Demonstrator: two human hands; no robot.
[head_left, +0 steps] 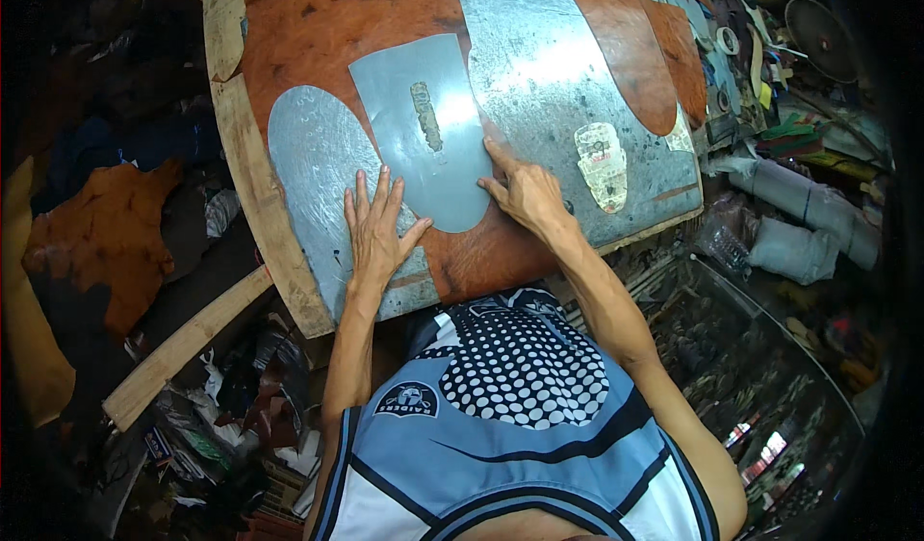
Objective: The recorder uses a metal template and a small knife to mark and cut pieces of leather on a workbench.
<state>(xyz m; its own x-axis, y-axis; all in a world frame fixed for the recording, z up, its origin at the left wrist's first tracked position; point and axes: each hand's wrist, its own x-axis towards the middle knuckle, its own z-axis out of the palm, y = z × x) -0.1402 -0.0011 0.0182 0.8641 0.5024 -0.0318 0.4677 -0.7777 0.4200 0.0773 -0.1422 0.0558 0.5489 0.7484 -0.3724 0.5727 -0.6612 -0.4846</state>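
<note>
A smooth grey template [428, 127] with one rounded end and a rough worn strip in its middle lies flat on a brown leather hide [327, 21]. My left hand [373, 233] is open, its fingers spread flat over bare metal tabletop, the thumb by the template's lower left edge. At the template's right edge is my right hand [527, 193]. Its index finger and thumb stretch apart along that edge, while the other fingers curl under. Nothing shows in either hand. Left of the template, a rounded patch of metal shows inside the hide's curved edge.
Two brown leather pieces [630, 60] with rounded ends overlap on the table's right side. A paper-covered patch [602, 166] sits near the metal's front. Wood [252, 185] edges the table at left. Plastic-wrapped rolls [799, 204] lie to the right, an orange-brown hide [106, 238] to the left.
</note>
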